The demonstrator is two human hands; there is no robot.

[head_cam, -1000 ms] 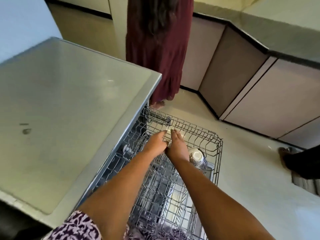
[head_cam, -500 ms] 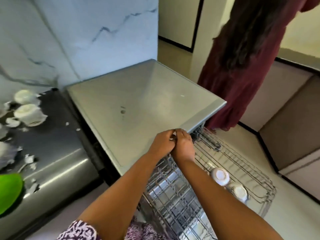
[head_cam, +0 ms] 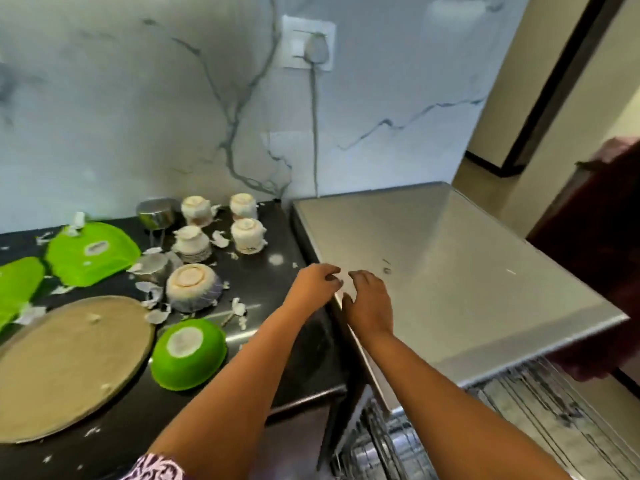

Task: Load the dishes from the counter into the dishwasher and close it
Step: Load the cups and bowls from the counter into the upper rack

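Both my hands hover empty over the seam between the black counter and the steel dishwasher top. My left hand has loosely curled fingers above the counter's right edge. My right hand sits beside it, fingers relaxed, over the dishwasher's left edge. On the counter lie several upturned white cups, an upturned patterned bowl, an upturned green bowl, green plates, a steel cup and a large round metal tray. The pulled-out wire rack shows at the lower right.
White paper scraps litter the counter. A marble wall with a socket and cable stands behind. A person in a dark red dress stands at the right, close to the dishwasher's far corner. A doorway opens beyond.
My hands left the wire rack and rose to the counter level, parting slightly. My view swung left, bringing the dishes on the counter into sight.
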